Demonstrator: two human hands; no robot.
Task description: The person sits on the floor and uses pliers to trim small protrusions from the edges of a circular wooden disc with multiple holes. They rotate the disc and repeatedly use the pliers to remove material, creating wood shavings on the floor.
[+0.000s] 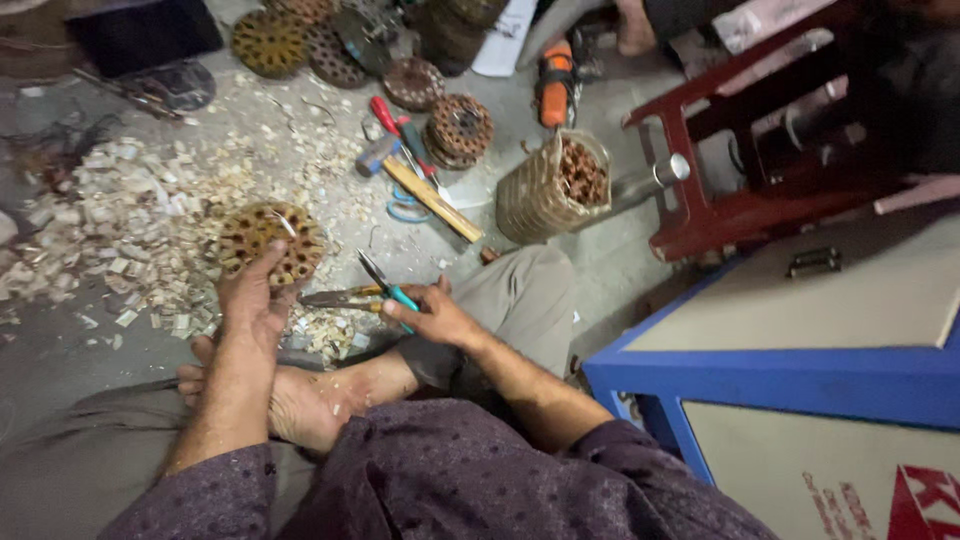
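My left hand (pixel 250 300) grips the near edge of a round, perforated brown disc (pixel 272 237) that rests on the floor among the chips. A thin metal piece sticks out of the disc's top face. My right hand (pixel 432 314) holds a pair of cutters with teal handles (pixel 392 290), jaws pointing up and left. A second pair of pliers with yellow handles (pixel 338 297) lies on the floor just left of that hand. My bare foot (pixel 300 400) and bent legs sit below both hands.
Pale wood chips (pixel 130 220) cover the floor at left. Several more perforated discs (pixel 330 45) lie at the top. A woven sack of small brown pieces (pixel 560 185), a hammer (pixel 420 185), a red stool (pixel 740 150) and a blue cabinet (pixel 800 370) stand at right.
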